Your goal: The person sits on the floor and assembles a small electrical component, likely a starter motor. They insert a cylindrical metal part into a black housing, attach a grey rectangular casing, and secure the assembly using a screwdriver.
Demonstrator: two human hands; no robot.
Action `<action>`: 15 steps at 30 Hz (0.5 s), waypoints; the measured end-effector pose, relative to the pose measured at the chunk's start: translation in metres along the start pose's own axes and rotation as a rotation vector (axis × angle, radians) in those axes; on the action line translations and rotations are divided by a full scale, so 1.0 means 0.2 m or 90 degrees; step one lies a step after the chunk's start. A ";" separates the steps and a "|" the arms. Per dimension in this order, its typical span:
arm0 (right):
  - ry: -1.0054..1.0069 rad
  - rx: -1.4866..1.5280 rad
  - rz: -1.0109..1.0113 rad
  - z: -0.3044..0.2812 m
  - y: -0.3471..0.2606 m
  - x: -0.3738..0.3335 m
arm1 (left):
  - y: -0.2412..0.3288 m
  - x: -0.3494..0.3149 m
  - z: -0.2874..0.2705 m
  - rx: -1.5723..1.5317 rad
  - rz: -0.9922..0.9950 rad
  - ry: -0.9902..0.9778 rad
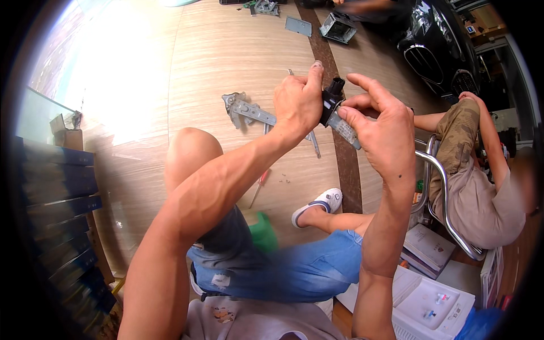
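I hold a small electric motor up in front of me, with a black plastic housing (331, 102) at its upper end and a silvery metal can (344, 131) below. My left hand (300, 99) is closed at the left of the black housing, thumb pointing up; its fingertips are hidden. On the other side my right hand (382, 124) pinches near where the can meets the housing, thumb and finger close together. A tiny part between those fingertips cannot be made out. Beyond my left wrist, a metal window regulator (252, 111) with crossed arms lies on the tiled floor.
A red-handled screwdriver (262, 180) and small loose screws (285, 180) lie on the floor. A green stool (264, 232) is by my legs. To the right, another person sits on a metal-framed chair (445, 192). Stacked blue boxes (62, 181) stand left; a metal case (338, 28) sits farther off.
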State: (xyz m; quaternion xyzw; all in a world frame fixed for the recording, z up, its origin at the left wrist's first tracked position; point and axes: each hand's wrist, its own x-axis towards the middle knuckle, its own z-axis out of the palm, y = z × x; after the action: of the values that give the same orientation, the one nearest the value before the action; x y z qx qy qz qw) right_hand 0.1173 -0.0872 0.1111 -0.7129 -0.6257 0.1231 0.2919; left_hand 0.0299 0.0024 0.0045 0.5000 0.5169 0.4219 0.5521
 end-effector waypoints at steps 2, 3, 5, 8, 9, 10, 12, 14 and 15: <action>0.010 0.024 0.008 0.00 0.01 0.00 | 0.00 0.00 0.00 0.005 -0.001 -0.001; 0.015 0.024 -0.002 0.00 0.01 0.00 | 0.01 0.00 0.00 0.012 -0.001 -0.003; 0.019 0.022 -0.012 0.01 0.02 0.00 | 0.01 0.01 0.00 0.013 -0.001 -0.001; 0.046 -0.005 -0.019 0.02 0.00 -0.01 | 0.01 0.01 0.00 0.008 -0.001 -0.001; 0.057 -0.041 -0.033 0.02 -0.01 -0.01 | 0.01 0.01 0.00 0.006 0.002 -0.002; 0.068 -0.076 -0.047 0.02 -0.01 -0.01 | 0.01 0.01 0.01 0.006 0.002 -0.003; 0.069 -0.089 -0.057 0.02 -0.01 -0.01 | 0.01 0.02 0.01 -0.009 -0.010 0.011; 0.072 -0.101 -0.066 0.02 -0.01 -0.01 | 0.00 0.02 0.01 -0.005 -0.009 0.011; 0.066 -0.114 -0.086 0.01 0.00 -0.01 | 0.01 0.02 0.02 -0.002 -0.007 0.009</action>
State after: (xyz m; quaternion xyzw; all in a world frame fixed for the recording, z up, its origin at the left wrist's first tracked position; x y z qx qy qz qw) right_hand 0.1152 -0.0879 0.1091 -0.6976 -0.6651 0.0097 0.2663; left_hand 0.0335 0.0069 0.0048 0.4930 0.5229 0.4235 0.5515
